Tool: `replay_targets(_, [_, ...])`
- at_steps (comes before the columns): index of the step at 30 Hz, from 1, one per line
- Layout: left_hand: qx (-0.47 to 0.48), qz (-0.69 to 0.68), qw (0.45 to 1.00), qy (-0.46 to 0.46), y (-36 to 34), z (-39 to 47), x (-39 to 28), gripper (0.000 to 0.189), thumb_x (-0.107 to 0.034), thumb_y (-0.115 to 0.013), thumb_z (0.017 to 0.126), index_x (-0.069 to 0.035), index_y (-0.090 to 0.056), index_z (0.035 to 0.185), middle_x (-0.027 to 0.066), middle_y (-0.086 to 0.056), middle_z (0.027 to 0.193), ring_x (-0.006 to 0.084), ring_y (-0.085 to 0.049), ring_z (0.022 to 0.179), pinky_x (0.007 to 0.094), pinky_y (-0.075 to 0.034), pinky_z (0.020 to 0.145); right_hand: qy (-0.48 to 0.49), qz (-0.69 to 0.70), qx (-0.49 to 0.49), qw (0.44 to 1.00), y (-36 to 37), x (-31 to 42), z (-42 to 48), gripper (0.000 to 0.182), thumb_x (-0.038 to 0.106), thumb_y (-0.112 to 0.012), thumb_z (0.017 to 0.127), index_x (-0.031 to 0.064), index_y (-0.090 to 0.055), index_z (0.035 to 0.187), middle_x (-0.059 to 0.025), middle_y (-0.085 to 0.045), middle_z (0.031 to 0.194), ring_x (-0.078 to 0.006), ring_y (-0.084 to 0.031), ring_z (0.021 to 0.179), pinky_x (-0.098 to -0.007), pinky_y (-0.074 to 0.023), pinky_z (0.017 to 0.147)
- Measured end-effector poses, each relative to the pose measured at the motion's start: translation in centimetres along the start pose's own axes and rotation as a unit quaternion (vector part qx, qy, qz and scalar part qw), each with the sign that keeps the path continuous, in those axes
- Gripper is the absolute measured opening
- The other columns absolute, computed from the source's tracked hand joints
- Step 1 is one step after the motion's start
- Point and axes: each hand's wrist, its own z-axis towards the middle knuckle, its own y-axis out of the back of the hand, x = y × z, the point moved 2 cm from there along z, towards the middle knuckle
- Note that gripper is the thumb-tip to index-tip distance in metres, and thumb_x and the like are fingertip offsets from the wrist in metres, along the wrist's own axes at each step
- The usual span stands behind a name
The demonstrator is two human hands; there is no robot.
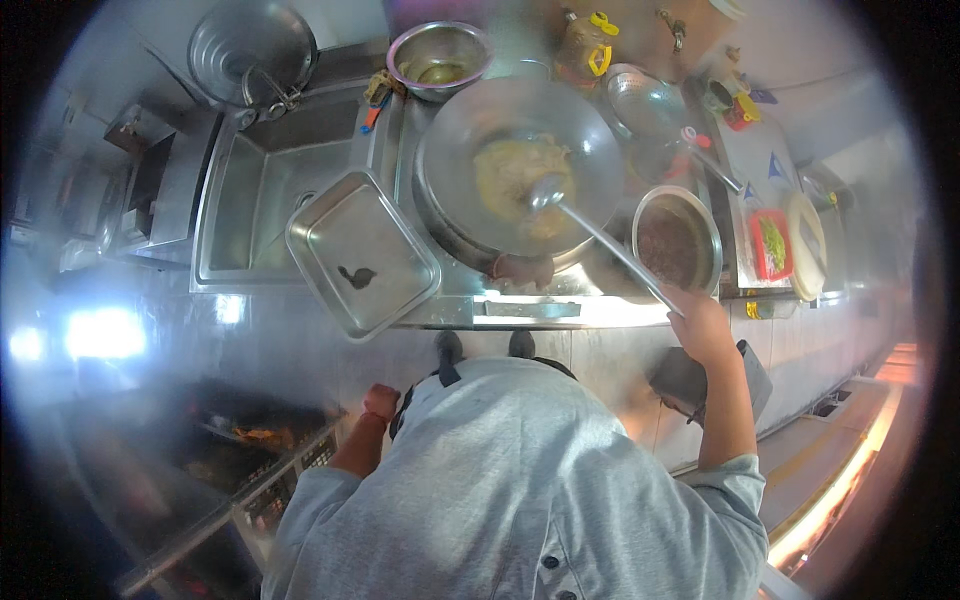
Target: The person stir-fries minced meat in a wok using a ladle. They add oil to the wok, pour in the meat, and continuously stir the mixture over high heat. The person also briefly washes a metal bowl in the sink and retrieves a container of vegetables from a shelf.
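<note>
My right hand (pixel 703 324) grips the end of a long-handled metal ladle (pixel 615 247). The ladle's bowl rests in a large wok (pixel 450 150), among steaming, pale yellow food in liquid (pixel 521 169). A brown wrapped handle or cloth (pixel 523 270) sits at the wok's near edge. Curled into a fist, my left hand (pixel 381 401) hangs beside my hip, away from the counter, and nothing shows in it. Just right of the wok, under the ladle's handle, stands a metal pot (pixel 718 247) of reddish-brown contents. Steam blurs the food.
A square metal tray (pixel 375 277) juts over the counter's front edge, beside the sink (pixel 240 202). Behind the wok stand a metal basin (pixel 439 56), an oil jug (pixel 592 45) and a colander (pixel 645 97). A red tray of chopped greens (pixel 772 244) lies at right.
</note>
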Motion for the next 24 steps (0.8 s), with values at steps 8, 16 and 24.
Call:
replay_targets(8, [-0.051, 0.008, 0.999, -0.009, -0.7, -0.2, 0.7, 0.02, -0.022, -0.056, 0.084, -0.018, -0.075, 0.091, 0.0091, -0.072, 0.095, 0.0328, -0.068, 0.095, 0.0446, -0.055, 0.08, -0.135, 0.007, 0.15, 0.979, 10.9, 4.8, -2.1, 0.046, 0.0, -0.07, 0.077, 0.0087, -0.068, 0.122, -0.0176, -0.072, 0.103, -0.024, -0.07, 0.091, -0.0347, -0.0518, 0.083])
replay_targets(16, [-0.008, 0.021, 1.0, -0.003, 0.9, -0.6, -0.5, 0.019, -0.021, -0.057, 0.081, -0.018, -0.075, 0.086, 0.0098, -0.072, 0.093, 0.0323, -0.069, 0.092, 0.0447, -0.056, 0.079, -0.056, 0.079, 0.03, 0.995, -3.0, 4.2, 4.7, 0.042, 0.006, -0.068, 0.082, 0.0054, -0.065, 0.123, -0.0206, -0.069, 0.11, -0.0396, -0.065, 0.102, -0.0422, -0.0511, 0.089])
replay_targets(24, [0.02, -0.013, 0.997, 0.068, 4.1, -1.7, -0.4, 0.02, -0.021, -0.055, 0.084, -0.014, -0.074, 0.08, 0.0111, -0.071, 0.09, 0.0328, -0.068, 0.094, 0.0439, -0.055, 0.082, -0.115, 0.207, -0.12, 0.964, -11.6, 4.3, 8.3, 0.05, 0.012, -0.064, 0.09, 0.0036, -0.052, 0.138, -0.0161, -0.066, 0.088, -0.0241, -0.063, 0.068, -0.036, -0.0529, 0.065])
